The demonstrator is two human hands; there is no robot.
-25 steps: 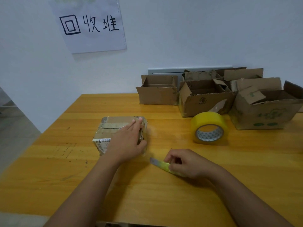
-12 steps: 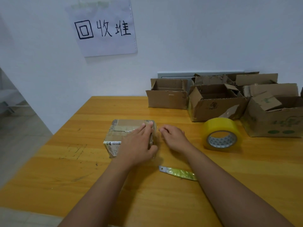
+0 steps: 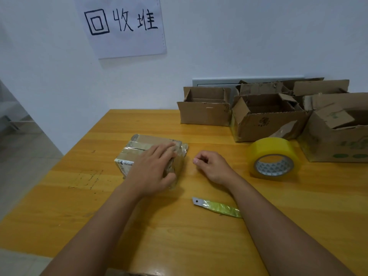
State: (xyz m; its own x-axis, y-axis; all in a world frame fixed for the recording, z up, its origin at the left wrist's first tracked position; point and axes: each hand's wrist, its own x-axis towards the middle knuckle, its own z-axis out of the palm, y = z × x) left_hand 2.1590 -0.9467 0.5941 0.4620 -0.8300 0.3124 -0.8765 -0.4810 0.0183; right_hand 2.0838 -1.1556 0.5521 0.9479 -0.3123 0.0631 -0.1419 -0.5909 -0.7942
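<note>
A small cardboard box [image 3: 139,148] wrapped in clear tape sits on the wooden table [image 3: 179,246]. My left hand [image 3: 153,170] presses on it, fingers flat across the top and thumb against its right side. Just right of the box, not touching it, my right hand [image 3: 213,166] rests on the table. Its fingers are curled in and I see nothing held in them. A cutter blade in a yellow-green wrap [image 3: 217,207] lies loose on the table near my right forearm.
A roll of yellow packing tape [image 3: 274,156] stands on its side at the right. Three open, worn cardboard boxes [image 3: 205,114] [image 3: 266,124] [image 3: 338,140] line the back right by the wall. A handwritten paper sign [image 3: 123,26] hangs on the wall. The table's left edge drops to the floor.
My right hand let go of the cutter, which now lies on the table, reached up to the box's right side, then drew slightly away with its fingers curled. The left hand stayed on the box.
</note>
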